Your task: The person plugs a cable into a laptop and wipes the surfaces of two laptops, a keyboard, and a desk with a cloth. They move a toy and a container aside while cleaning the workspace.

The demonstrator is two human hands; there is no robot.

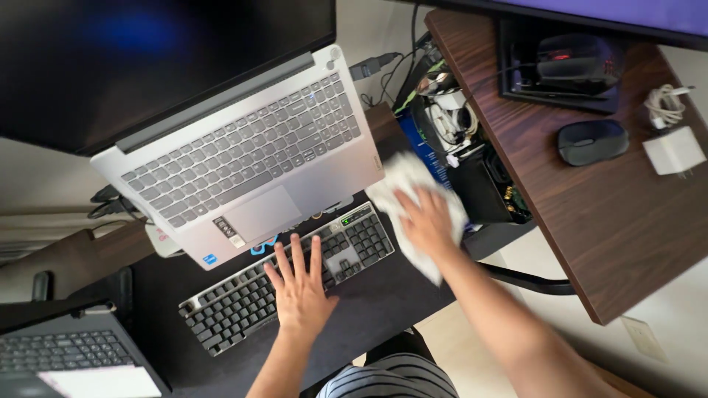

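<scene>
Two hands noted: right hand [426, 221] fingers pressed flat on crumpled white cloth [413, 188] beside dark mechanical keyboard [295, 284]; left hand [299, 284] spread released on keys.

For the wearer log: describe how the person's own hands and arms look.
Both forearms are bare: no sleeves show. The left hand and right hand wear no gloves; no rings, watch or wristband are visible. Fingernails look short and unpainted.

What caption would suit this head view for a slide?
Left hand flat on a black keyboard, right hand pressing a white cloth beside a silver laptop.
</scene>
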